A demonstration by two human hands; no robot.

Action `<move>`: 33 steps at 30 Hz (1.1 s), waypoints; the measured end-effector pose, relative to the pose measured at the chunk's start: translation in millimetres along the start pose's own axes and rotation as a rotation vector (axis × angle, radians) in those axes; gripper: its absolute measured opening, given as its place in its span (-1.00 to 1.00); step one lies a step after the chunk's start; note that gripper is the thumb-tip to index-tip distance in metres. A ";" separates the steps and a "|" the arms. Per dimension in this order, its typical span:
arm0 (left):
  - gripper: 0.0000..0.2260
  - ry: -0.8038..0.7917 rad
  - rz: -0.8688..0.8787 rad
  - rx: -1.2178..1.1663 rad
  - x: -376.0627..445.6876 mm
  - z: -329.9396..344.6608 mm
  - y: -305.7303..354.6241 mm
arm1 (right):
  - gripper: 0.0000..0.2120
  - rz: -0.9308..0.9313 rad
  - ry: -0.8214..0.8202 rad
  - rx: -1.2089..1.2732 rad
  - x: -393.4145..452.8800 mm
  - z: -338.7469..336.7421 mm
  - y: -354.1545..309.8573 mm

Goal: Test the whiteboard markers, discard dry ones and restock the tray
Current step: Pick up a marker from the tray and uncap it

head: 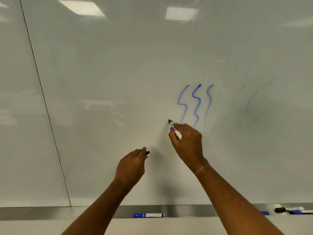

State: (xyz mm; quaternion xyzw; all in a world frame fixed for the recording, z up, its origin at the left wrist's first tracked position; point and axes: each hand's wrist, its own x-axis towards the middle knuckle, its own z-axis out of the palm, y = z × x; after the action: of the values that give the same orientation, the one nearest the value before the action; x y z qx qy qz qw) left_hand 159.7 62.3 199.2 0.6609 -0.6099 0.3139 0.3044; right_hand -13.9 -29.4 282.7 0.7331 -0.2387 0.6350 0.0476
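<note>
Right hand (186, 141) pinches black marker (175, 130), axis toward 11 o'clock, tip at whiteboard (118, 82). Left hand (131, 167) grips cap (147, 153) at 8 o'clock.

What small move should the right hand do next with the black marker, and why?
Probably draw a short stroke: the right hand holds the uncapped black marker with its tip at bare whiteboard, left of three blue squiggles, and no black line shows there yet.
</note>
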 end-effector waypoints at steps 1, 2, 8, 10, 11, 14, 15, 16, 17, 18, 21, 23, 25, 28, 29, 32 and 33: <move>-0.60 0.001 0.006 -0.004 -0.5 0.7 1.2 | -0.88 0.038 -0.009 0.019 -9.8 -0.7 2.8; -0.60 0.002 0.010 -0.010 -1.0 1.2 1.9 | -0.87 0.085 -0.006 0.043 -18.0 -1.2 5.7; -0.60 -0.027 -0.002 -0.011 -5.4 1.7 1.8 | -0.93 0.139 -0.137 0.134 -20.9 0.4 -10.7; -0.59 -0.030 -0.004 -0.030 -6.0 0.5 1.2 | -0.88 0.094 -0.029 0.198 7.2 -1.9 -22.7; -0.60 -0.029 -0.009 -0.033 -6.1 -1.1 0.8 | -0.86 0.068 0.024 0.207 22.8 -1.7 -28.2; -0.62 -0.029 -0.011 -0.018 -5.7 -5.2 0.1 | -0.83 0.036 0.109 0.185 62.8 3.4 -37.0; -0.62 -0.030 -0.014 -0.017 -6.0 -6.2 -0.4 | -0.82 0.042 0.114 0.178 71.1 5.9 -37.3; -0.63 -0.029 -0.018 -0.017 -6.3 -6.7 -1.2 | -0.81 0.044 0.108 0.170 75.2 8.9 -36.8; -0.64 -0.027 -0.020 -0.019 -6.5 -7.2 -2.0 | -0.82 0.031 0.090 0.161 75.3 12.0 -35.9; -0.65 -0.027 -0.023 -0.021 -7.5 -7.2 -3.3 | -0.82 0.000 0.054 0.141 70.9 15.4 -36.0; -0.66 -0.046 -0.023 -0.016 -11.4 -8.3 -4.3 | -0.81 -0.090 -0.106 0.090 41.7 20.3 -34.4; -0.65 -0.060 -0.032 -0.009 -14.3 -8.0 -5.9 | -0.81 -0.035 -0.103 0.117 22.7 15.6 -26.3; -0.64 -0.071 -0.044 -0.010 -16.2 -7.2 -8.3 | -0.85 0.045 -0.040 0.123 6.0 10.8 -17.2; -0.62 -0.079 -0.034 0.011 -16.9 -4.8 -7.6 | -0.91 0.091 -0.117 0.059 -25.5 10.9 -13.6; -0.61 -0.082 -0.026 0.012 -17.0 -4.5 -6.3 | -0.90 0.133 -0.133 0.086 -34.6 10.9 -12.9; -0.60 -0.077 -0.005 0.012 -14.3 -1.8 -0.8 | -0.86 0.227 -0.192 0.129 -47.4 6.3 -7.7; -0.60 -0.079 -0.005 0.009 -12.4 -0.8 1.6 | -0.87 0.226 -0.226 0.131 -46.7 3.6 -4.6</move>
State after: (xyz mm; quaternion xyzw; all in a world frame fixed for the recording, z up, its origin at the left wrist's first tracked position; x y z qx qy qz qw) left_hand 157.3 70.4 190.0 0.6756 -0.6184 0.2897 0.2778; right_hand -12.5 -13.2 238.6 0.7699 -0.2815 0.5641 -0.0991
